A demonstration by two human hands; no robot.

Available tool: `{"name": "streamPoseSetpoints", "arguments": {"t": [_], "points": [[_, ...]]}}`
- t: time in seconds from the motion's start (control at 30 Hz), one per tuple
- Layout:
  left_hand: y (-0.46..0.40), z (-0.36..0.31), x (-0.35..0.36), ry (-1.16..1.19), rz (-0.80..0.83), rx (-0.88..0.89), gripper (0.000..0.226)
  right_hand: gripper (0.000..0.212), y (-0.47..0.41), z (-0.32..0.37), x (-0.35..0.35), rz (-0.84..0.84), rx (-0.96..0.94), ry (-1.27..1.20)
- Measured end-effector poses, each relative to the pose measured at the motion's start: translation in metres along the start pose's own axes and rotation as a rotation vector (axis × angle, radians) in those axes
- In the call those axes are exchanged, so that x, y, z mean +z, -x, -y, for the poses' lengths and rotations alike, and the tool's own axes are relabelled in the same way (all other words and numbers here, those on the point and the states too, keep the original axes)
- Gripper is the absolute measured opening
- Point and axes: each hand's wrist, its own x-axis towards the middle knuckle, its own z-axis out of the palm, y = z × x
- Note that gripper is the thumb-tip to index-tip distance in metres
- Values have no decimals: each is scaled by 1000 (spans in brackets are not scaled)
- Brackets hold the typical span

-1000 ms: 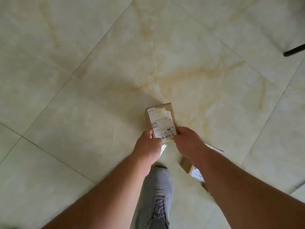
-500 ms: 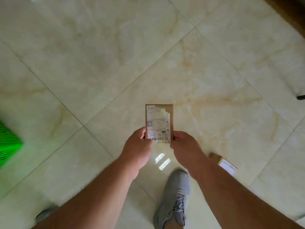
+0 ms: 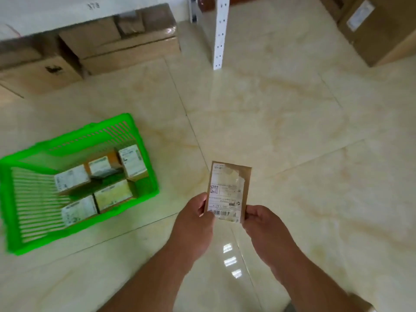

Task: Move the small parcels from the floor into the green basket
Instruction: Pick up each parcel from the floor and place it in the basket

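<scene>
Parcel in hand: one small brown parcel [image 3: 228, 192], label up, held above the tiled floor [image 3: 292, 131].
Left hand [image 3: 195, 224]: pinches its lower left edge.
Right hand [image 3: 263, 224]: pinches its lower right corner.
Green basket [image 3: 13, 221]: one, left of the hands, holding five labelled parcels [image 3: 112, 194].
Cardboard boxes [image 3: 126, 50]: several under a white shelf [image 3: 219, 32].

5 parcels [image 3: 112, 194] lie in the basket [image 3: 144, 145], left of the held parcel [image 3: 228, 191].

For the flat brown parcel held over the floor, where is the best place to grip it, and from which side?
Grip the parcel at its near short end, one hand on each long edge, coming from below. It is thin and flat, label up; the left hand and right hand already pinch it there.
</scene>
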Motion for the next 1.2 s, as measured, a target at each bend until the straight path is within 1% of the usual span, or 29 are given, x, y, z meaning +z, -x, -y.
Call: {"name": "streamPoseSetpoints", "arguments": {"t": [0.2, 0.27, 0.33, 0.37, 0.5, 0.63, 0.73, 0.8, 0.9, 0.97, 1.07, 1.2], "points": [[24, 20, -145, 119, -184, 36, 42, 21, 27, 89, 118, 100, -48, 92], [27, 25, -173, 141, -208, 19, 43, 20, 35, 104, 144, 117, -31, 111], [30, 37, -214, 148, -258, 3, 43, 31, 40, 123, 183, 152, -14, 128], [31, 42, -232, 146, -276, -4, 43, 33, 44, 132, 199, 171, -10, 131], [30, 62, -290, 148, -320, -26, 45, 25, 50, 165, 257, 274, -78, 151], [27, 74, -314, 141, -346, -29, 41, 25, 44, 173, 287, 306, -64, 196], [23, 77, -329, 119, -360, -67, 41, 37, 36, 173, 306, 281, 25, 135], [18, 81, -339, 93, -361, -99, 38, 34, 30, 173, 318, 280, 77, 125], [15, 85, -357, 39, -366, -157, 36, 19, 21, 179, 336, 328, 86, 189], [9, 91, -369, 14, -361, -183, 40, 19, 10, 182, 348, 369, 79, 233], [-4, 109, -383, 30, -390, -233, 38, 15, -14, 179, 371, 401, 63, 313], [-22, 143, -395, 70, -431, -307, 34, 22, -39, 168, 409, 413, 44, 412]]}}
